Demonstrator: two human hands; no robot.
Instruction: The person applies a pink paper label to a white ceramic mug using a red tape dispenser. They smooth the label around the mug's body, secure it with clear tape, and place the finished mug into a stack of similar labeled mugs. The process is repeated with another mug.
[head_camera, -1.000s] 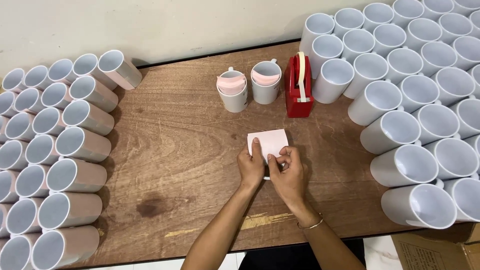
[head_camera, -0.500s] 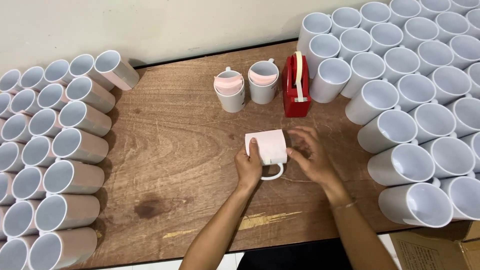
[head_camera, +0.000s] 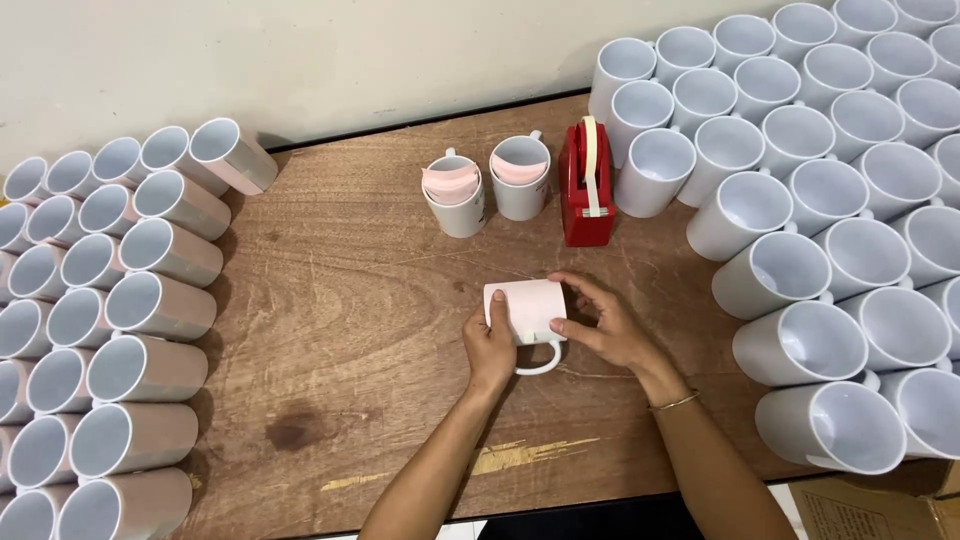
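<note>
My left hand (head_camera: 490, 348) clasps the wrapped mug (head_camera: 527, 310) lying on the table (head_camera: 340, 300). My right hand (head_camera: 600, 325) pinches its other end, fingers curled.

A brown wooden tabletop (head_camera: 350, 330) is seen, scuffed with a dark stain. Behind the tabletop, a plain off-white wall (head_camera: 300, 60) is evenly lit. A cardboard box (head_camera: 880, 505) is glimpsed below its right corner.

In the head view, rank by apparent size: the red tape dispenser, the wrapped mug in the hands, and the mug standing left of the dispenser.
1. Wrapped mug, lying on its side between both hands.
2. Red tape dispenser, only slightly smaller; it sits farther from the camera, so this order is unsure.
3. Standing mug, clearly the smallest.
</note>
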